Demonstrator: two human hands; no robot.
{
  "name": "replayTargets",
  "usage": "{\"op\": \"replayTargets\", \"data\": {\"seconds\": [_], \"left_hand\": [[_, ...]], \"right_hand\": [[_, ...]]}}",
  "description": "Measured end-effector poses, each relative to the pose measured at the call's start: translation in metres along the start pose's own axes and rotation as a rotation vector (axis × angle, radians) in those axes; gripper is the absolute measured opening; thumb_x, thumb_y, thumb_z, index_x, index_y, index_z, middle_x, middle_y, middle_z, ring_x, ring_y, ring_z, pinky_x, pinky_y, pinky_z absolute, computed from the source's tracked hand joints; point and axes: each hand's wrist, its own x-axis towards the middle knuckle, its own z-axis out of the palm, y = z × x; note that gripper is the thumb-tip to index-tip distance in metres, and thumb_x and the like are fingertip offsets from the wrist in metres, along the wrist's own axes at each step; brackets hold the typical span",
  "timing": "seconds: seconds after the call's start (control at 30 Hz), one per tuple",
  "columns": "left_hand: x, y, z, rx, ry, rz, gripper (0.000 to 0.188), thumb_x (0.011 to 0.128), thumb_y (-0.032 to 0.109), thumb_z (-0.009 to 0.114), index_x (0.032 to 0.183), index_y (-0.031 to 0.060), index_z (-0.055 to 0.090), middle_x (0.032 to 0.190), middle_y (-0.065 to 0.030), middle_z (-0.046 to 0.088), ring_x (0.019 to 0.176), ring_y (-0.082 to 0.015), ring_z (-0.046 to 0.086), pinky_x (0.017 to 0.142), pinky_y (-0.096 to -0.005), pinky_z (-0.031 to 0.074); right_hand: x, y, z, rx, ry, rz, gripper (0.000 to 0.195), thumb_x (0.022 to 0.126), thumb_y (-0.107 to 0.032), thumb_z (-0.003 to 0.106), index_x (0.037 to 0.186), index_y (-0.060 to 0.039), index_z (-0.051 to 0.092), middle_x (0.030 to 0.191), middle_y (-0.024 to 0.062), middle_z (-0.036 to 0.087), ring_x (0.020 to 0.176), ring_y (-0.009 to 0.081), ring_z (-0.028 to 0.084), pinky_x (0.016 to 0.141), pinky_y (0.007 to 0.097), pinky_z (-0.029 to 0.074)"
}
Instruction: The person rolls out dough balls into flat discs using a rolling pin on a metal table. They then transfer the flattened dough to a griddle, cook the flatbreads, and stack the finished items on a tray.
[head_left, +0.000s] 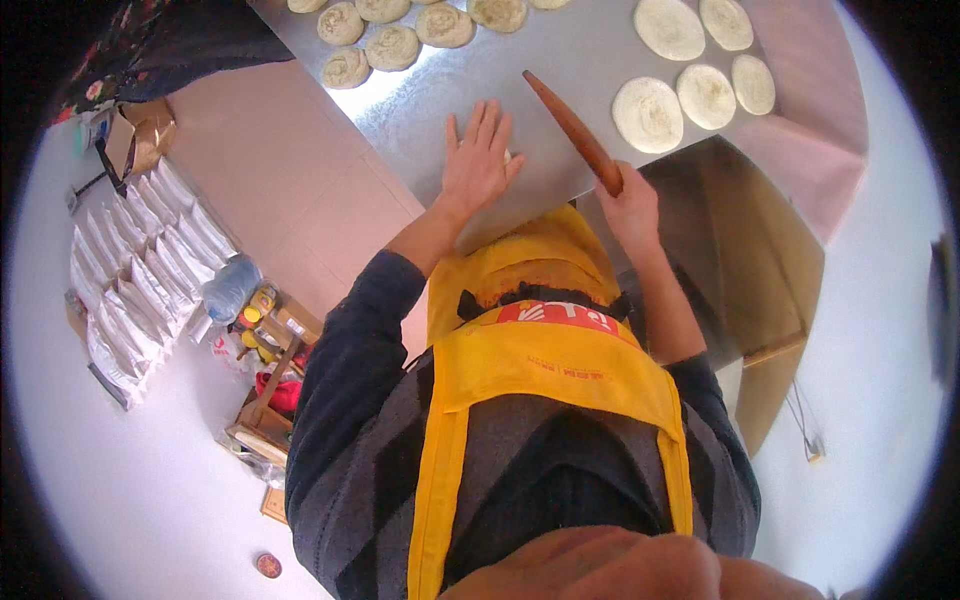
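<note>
My left hand (480, 161) lies palm down on the metal worktop (525, 112), fingers spread. A bit of pale dough (508, 156) shows between thumb and palm; the rest of it is hidden. In my right hand (630, 206) is the thick end of a tapered wooden rolling pin (574, 131), its thin tip pointing forward and left above the worktop. Several flattened dough rounds (647, 115) lie to the right. Farther ahead on the left sit several thicker coiled dough pieces (392, 48), some touching each other.
The worktop's near edge meets my yellow apron (555, 367). Pink-toned floor tiles (300, 165) lie left of it. Rows of white packets (142, 277), a clear plastic water bottle (231, 289) and a wooden rack with goods (274, 382) stand farther left. A brown panelled surface (739, 225) is at the right.
</note>
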Motion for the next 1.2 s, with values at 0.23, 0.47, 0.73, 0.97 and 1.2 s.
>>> {"op": "replayTargets", "data": {"seconds": [0.23, 0.47, 0.73, 0.97, 1.2], "left_hand": [[0.004, 0.000, -0.004, -0.167, 0.030, -0.045, 0.075, 0.095, 0.046, 0.062, 0.152, 0.0024, 0.039, 0.163, -0.0176, 0.030, 0.154, -0.0367, 0.021, 0.121, -0.0630, 0.015], [-0.064, -0.059, -0.019, -0.163, 0.345, -0.115, 0.071, 0.095, 0.039, 0.062, 0.149, -0.0014, 0.039, 0.158, -0.0232, 0.036, 0.151, -0.0441, 0.025, 0.122, -0.0599, 0.016], [-0.015, -0.070, -0.007, -0.068, 0.287, -0.368, 0.072, 0.098, 0.042, 0.057, 0.150, -0.0049, 0.038, 0.160, -0.0243, 0.034, 0.151, -0.0435, 0.025, 0.122, -0.0616, 0.015], [-0.097, -0.032, 0.010, -0.191, 0.204, -0.285, 0.069, 0.098, 0.038, 0.059, 0.150, -0.0035, 0.039, 0.159, -0.0253, 0.034, 0.149, -0.0468, 0.025, 0.120, -0.0628, 0.016], [-0.029, -0.053, -0.008, -0.039, 0.302, -0.364, 0.072, 0.097, 0.040, 0.060, 0.151, -0.0033, 0.038, 0.159, -0.0246, 0.034, 0.150, -0.0455, 0.024, 0.120, -0.0624, 0.017]], "right_hand": [[0.026, 0.000, 0.032, -0.226, 0.057, -0.222, 0.038, 0.093, -0.027, 0.067, 0.127, -0.0109, 0.057, 0.110, 0.0173, 0.063, 0.091, 0.0431, 0.066, 0.080, 0.0496, 0.055], [0.038, -0.023, 0.086, -0.340, -0.007, -0.671, 0.047, 0.091, -0.031, 0.069, 0.132, -0.0120, 0.057, 0.111, 0.0154, 0.063, 0.096, 0.0374, 0.065, 0.079, 0.0489, 0.054], [0.110, -0.059, 0.086, -0.304, -0.217, -0.607, 0.037, 0.092, -0.038, 0.066, 0.117, -0.0116, 0.065, 0.100, 0.0103, 0.065, 0.095, 0.0324, 0.064, 0.079, 0.0458, 0.051], [0.054, -0.004, 0.101, -0.376, -0.025, -0.834, 0.045, 0.086, -0.033, 0.074, 0.122, -0.0081, 0.063, 0.117, 0.0100, 0.066, 0.107, 0.0310, 0.062, 0.090, 0.0464, 0.048], [0.094, -0.052, 0.095, -0.431, 0.222, -0.774, 0.056, 0.090, -0.035, 0.069, 0.137, -0.0067, 0.056, 0.143, 0.0138, 0.053, 0.129, 0.0316, 0.049, 0.107, 0.0542, 0.036]]}}
